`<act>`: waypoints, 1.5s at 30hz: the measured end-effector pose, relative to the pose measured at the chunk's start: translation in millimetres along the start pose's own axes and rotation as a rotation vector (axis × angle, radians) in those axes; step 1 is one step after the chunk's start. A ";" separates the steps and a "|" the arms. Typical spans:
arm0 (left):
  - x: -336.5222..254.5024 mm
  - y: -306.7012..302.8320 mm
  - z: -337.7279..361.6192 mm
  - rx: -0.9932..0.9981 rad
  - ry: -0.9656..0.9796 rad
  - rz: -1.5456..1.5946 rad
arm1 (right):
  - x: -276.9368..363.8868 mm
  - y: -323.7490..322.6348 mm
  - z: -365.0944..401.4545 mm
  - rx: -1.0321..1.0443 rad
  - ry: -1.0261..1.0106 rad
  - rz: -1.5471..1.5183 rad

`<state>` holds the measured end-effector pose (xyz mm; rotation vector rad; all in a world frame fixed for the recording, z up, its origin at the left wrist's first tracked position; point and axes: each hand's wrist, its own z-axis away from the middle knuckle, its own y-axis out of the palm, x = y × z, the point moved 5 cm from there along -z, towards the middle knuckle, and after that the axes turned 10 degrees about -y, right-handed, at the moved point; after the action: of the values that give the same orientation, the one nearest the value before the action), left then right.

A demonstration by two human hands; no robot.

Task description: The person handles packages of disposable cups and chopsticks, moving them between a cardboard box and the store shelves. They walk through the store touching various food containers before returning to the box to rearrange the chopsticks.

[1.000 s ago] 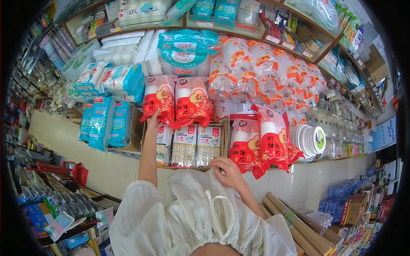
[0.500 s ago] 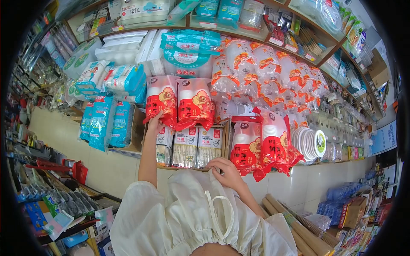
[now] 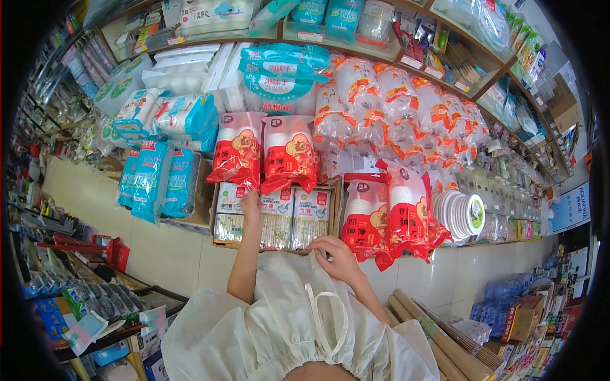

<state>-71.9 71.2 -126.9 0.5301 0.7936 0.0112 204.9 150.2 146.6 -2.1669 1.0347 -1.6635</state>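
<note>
The left hand (image 3: 251,203) is over the row of bamboo chopsticks packs (image 3: 276,221), in front of the left and middle ones. Its fingers point away from the body and sit close together; whether they pinch anything, I cannot tell. Just beyond the fingertips hang the lower edges of the near pair of red cup packs (image 3: 236,152). To the right, the right hand (image 3: 337,257) is curled at the front edge of the cardboard box (image 3: 335,206), beside the shirt (image 3: 279,292); its grip, too, I cannot make out. The chopsticks lie in that box, beyond this hand.

Counting from the left: three upright blue packs (image 3: 151,181), two red cup packs side by side, three chopsticks packs, then two more red cup packs (image 3: 406,213), and one stack of white bowls (image 3: 452,214) beside them.
</note>
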 end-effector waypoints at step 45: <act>63.7 59.4 220.6 0.776 0.235 -1.836 | 6.6 -78.8 31.6 0.003 -0.117 -0.085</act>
<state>134.5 36.8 -15.2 0.3387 1.2670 -2.0147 265.6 195.8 185.2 -2.3056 0.9205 -1.5496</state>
